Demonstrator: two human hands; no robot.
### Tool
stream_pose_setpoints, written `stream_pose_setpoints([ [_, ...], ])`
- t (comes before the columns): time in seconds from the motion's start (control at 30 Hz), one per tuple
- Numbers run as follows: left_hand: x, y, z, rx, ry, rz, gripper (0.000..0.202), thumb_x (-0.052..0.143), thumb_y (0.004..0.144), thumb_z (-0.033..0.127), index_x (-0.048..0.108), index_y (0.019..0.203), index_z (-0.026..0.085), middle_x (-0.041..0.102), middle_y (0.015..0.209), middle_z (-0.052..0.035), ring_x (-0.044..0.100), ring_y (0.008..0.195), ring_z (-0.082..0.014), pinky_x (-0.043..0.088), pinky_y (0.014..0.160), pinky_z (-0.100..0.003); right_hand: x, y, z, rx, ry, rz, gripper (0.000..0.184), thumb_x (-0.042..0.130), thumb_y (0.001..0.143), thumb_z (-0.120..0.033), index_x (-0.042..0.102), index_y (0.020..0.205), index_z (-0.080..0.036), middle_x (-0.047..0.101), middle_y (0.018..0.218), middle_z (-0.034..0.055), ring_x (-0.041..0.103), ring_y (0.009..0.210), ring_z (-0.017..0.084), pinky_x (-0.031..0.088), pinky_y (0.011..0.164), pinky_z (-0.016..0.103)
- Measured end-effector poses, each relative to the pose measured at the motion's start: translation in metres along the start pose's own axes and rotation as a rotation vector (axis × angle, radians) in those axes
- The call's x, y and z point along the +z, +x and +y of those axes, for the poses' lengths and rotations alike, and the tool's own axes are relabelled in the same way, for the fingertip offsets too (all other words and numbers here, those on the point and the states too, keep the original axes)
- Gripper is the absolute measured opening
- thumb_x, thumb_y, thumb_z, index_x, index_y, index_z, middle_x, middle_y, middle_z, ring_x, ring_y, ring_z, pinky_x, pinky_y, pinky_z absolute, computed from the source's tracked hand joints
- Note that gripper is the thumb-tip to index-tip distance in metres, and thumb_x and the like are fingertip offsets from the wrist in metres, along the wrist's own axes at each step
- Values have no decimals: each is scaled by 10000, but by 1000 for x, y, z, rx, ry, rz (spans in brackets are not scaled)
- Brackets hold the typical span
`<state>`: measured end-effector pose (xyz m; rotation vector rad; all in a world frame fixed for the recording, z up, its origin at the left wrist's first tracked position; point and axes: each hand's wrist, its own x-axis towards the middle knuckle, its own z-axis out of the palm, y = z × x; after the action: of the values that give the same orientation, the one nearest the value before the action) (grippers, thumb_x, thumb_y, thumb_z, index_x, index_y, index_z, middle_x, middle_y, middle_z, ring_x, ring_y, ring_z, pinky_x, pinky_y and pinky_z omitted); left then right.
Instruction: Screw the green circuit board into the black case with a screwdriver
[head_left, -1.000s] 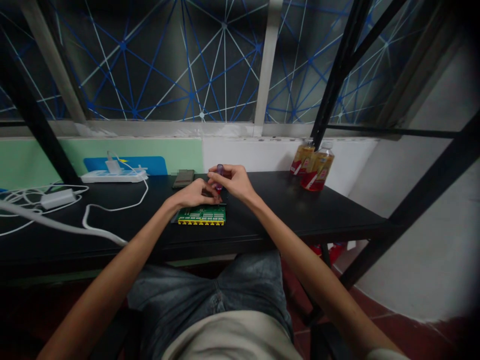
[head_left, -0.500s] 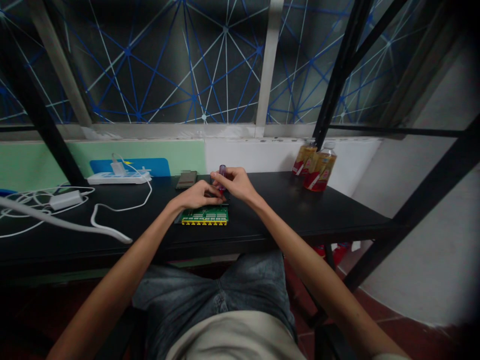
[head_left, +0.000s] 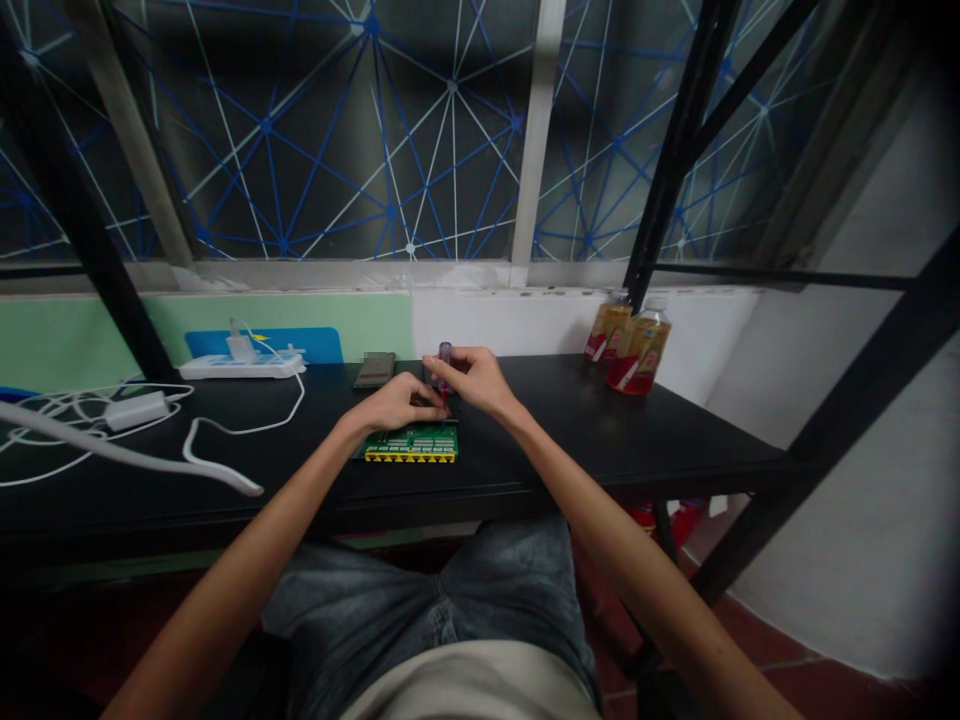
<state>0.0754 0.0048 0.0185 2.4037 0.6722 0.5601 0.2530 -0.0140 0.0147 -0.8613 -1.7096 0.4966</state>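
Observation:
A green circuit board [head_left: 411, 445] with a yellow front edge lies flat on the black table [head_left: 570, 430]. My right hand [head_left: 471, 380] is closed around a small screwdriver with a purple handle [head_left: 445, 357], held upright over the board's far right corner. My left hand [head_left: 394, 402] rests on the board's far edge with fingers curled and pinched beside the screwdriver's tip; what they hold, if anything, is hidden.
A dark phone [head_left: 375, 369] lies just behind the board. A white power strip [head_left: 240, 366] with a charger and white cables [head_left: 187, 450] fills the left side. Two bottles of orange drink [head_left: 636, 345] stand at the back right. Black frame posts [head_left: 667, 170] rise around the table.
The view has tilted slightly, so everything sits a little lower in frame. Both hands stay at the board's far edge with the screwdriver upright; no clear change in grip.

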Motion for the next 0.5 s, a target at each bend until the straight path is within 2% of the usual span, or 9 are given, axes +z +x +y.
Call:
stream_pose_setpoints([
  [0.3,2,-2,-4,0,11,45,224,697,796,320,774,817,110,755,822,-103,666,737,-186,499,714,-298,-2,-1,-2,-21,-35,-4,439,633,798,-587,652,681,-165,624,601,15,543,576,130,406,525,261],
  [0.5,4,-2,-5,-25,46,75,248,706,785,334,770,810,96,746,766,-91,634,666,-165,474,646,-276,-1,2,3,-45,48,-35,349,627,822,-483,688,839,-140,685,685,38,592,582,130,443,536,253],
])
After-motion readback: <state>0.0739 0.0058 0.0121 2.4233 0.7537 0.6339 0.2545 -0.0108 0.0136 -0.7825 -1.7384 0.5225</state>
